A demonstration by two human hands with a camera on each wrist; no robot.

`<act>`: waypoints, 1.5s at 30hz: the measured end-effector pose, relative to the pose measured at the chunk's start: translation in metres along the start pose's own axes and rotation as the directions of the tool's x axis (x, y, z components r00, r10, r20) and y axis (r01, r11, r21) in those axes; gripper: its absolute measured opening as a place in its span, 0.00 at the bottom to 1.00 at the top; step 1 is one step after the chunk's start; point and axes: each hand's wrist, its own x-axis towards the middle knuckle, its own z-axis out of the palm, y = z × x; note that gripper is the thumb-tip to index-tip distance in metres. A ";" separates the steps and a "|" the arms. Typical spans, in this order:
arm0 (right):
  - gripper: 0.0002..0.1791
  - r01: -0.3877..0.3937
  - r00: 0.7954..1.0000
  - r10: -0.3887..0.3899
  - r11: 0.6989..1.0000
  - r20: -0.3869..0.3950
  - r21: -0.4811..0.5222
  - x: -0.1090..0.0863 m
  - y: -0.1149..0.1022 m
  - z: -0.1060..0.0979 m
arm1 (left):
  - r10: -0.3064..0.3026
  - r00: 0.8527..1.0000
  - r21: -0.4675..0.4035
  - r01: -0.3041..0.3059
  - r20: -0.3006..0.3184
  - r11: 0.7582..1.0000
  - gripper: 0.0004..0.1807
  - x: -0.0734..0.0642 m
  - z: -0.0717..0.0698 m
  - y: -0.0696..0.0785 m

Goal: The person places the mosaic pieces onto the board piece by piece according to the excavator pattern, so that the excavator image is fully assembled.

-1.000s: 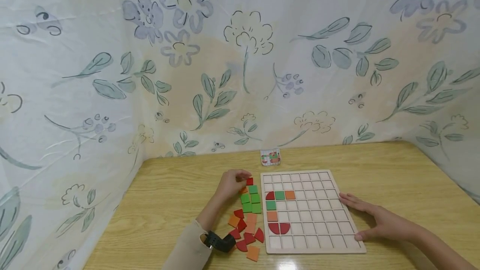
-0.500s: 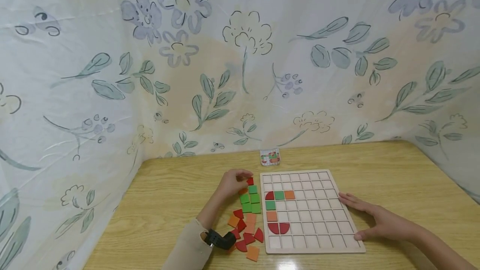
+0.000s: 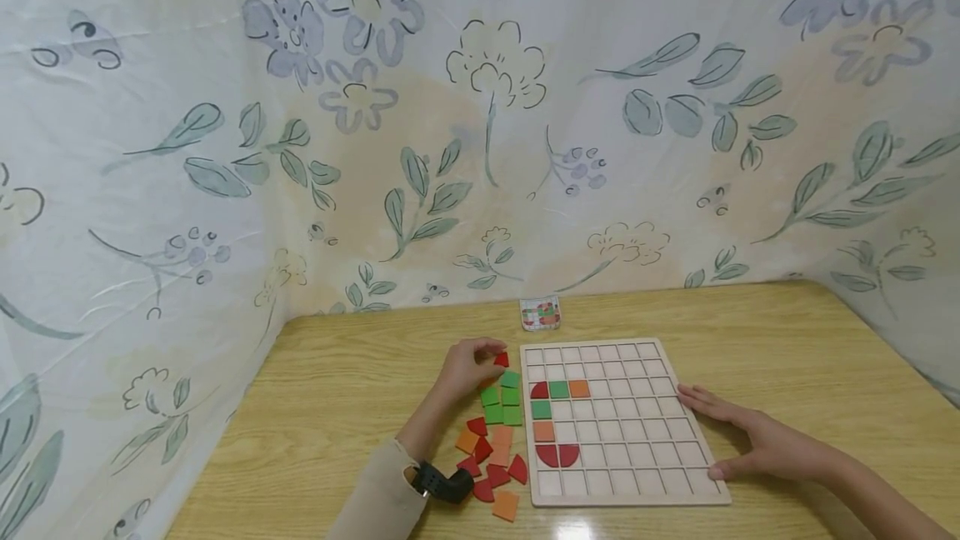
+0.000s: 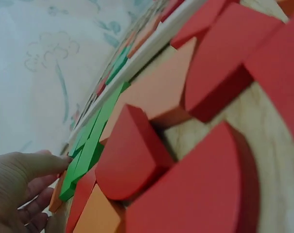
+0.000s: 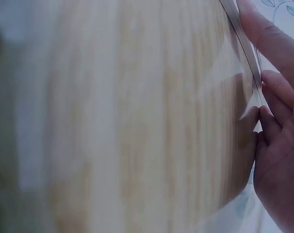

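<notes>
My left hand point(image 3: 461, 369) is at the far end of the loose pieces, pinching a red tile point(image 3: 502, 360) between thumb and fingers. In the left wrist view the thumb point(image 4: 40, 164) hides most of that tile. Green square tiles point(image 3: 500, 404) lie just below the hand. The wooden grid board point(image 3: 622, 423) lies flat to the right, with red, green and orange pieces in its left columns. My right hand point(image 3: 765, 444) rests against the board's right edge, fingers and thumb spread and touching the rim.
Several red quarter-circle pieces point(image 3: 517, 469) and orange squares point(image 3: 506, 507) lie loose on the table point(image 3: 337, 407), left of the board. A small printed pattern card point(image 3: 541, 314) is behind the board. A floral cloth point(image 3: 480, 148) hangs around the back and sides.
The red tile at my left fingertips has shifted slightly right and turned. The topmost green tile has been nudged a little right. My right hand and the board have stayed put.
</notes>
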 end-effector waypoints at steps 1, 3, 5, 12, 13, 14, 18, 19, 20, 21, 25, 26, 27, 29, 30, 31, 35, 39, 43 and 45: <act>0.46 0.003 1.000 -0.003 1.000 0.003 -0.001 0.000 0.000 0.000 | 0.002 1.000 -0.004 -0.002 0.000 1.000 0.15 0.000 0.001 0.000; 0.46 0.004 1.000 -0.004 1.000 0.008 0.002 0.000 0.000 0.000 | 0.014 1.000 -0.008 -0.014 0.000 1.000 0.15 0.000 0.001 -0.001; 0.46 0.003 1.000 -0.003 1.000 0.005 0.004 0.000 0.000 0.000 | 0.034 0.999 -0.007 -0.034 -0.006 0.999 0.15 -0.001 0.001 0.000; 0.46 0.013 1.000 -0.013 1.000 -0.004 -0.003 0.000 0.000 0.001 | 0.026 0.997 -0.033 -0.029 -0.070 0.999 0.16 -0.002 -0.003 0.002; 0.46 0.015 1.000 -0.015 1.000 -0.008 -0.004 0.001 0.000 0.001 | 0.024 0.997 -0.039 -0.027 -0.076 0.999 0.16 -0.002 -0.003 0.003; 0.46 0.018 1.000 -0.018 1.000 -0.008 -0.003 0.001 -0.001 0.001 | 0.022 0.997 -0.046 -0.026 -0.078 0.999 0.16 -0.003 -0.003 0.003; 0.47 0.034 0.999 -0.035 0.999 -0.022 -0.024 0.000 0.000 0.002 | 0.010 0.997 -0.063 -0.014 -0.071 0.998 0.15 -0.002 -0.001 0.005; 0.47 0.038 0.999 -0.039 0.999 -0.025 -0.031 0.000 0.000 0.002 | -0.002 0.998 -0.076 -0.003 -0.065 0.997 0.15 -0.002 0.001 0.006; 0.47 0.043 0.999 -0.044 0.998 -0.027 -0.036 0.000 0.001 0.002 | -0.013 0.998 -0.090 0.008 -0.060 0.996 0.15 -0.002 0.003 0.007; 0.47 0.047 0.998 -0.049 0.998 -0.033 -0.046 0.000 0.001 0.002 | -0.029 0.998 -0.105 0.023 -0.056 0.994 0.15 -0.002 0.005 0.008; 0.46 0.069 0.997 -0.071 0.996 -0.041 -0.062 0.000 0.002 0.002 | -0.028 0.998 -0.091 0.023 -0.056 0.996 0.14 -0.001 0.015 0.015; 0.46 0.072 0.996 -0.075 0.995 -0.042 -0.062 0.000 0.002 0.002 | -0.008 0.998 -0.074 0.004 -0.059 0.997 0.14 0.000 0.018 0.017; 0.46 0.071 0.996 -0.074 0.996 -0.042 -0.058 0.000 0.002 0.003 | 0.012 0.998 -0.057 -0.015 -0.061 0.998 0.14 0.000 0.020 0.020; 0.46 0.079 0.996 -0.082 0.995 -0.039 -0.056 0.000 0.002 0.002 | 0.057 0.997 -0.025 -0.059 -0.060 0.998 0.14 0.002 0.026 0.025; 0.46 0.084 0.996 -0.086 0.995 -0.036 -0.052 0.000 0.002 0.003 | 0.072 0.996 -0.019 -0.073 -0.057 0.997 0.14 0.002 0.029 0.027; 0.46 0.084 0.996 -0.086 0.995 -0.035 -0.049 0.000 0.002 0.002 | 0.077 0.996 -0.019 -0.079 -0.051 0.997 0.14 0.003 0.033 0.030; 0.46 0.090 0.995 -0.091 0.995 -0.032 -0.047 0.001 0.003 0.003 | 0.072 0.997 -0.042 -0.073 -0.019 0.996 0.13 0.007 0.046 0.045; 0.46 0.083 0.996 -0.084 0.996 -0.028 -0.034 0.000 0.004 0.003 | 0.096 0.995 -0.059 -0.095 0.017 0.994 0.14 0.011 0.062 0.057; 0.47 0.066 0.997 -0.067 0.997 -0.033 -0.032 0.000 0.004 0.003 | 0.138 0.990 -0.059 -0.136 0.035 0.989 0.14 0.014 0.077 0.067; 0.47 0.061 0.997 -0.062 0.998 -0.035 -0.033 -0.001 0.004 0.003 | 0.158 0.987 -0.054 -0.156 0.038 0.986 0.13 0.015 0.085 0.070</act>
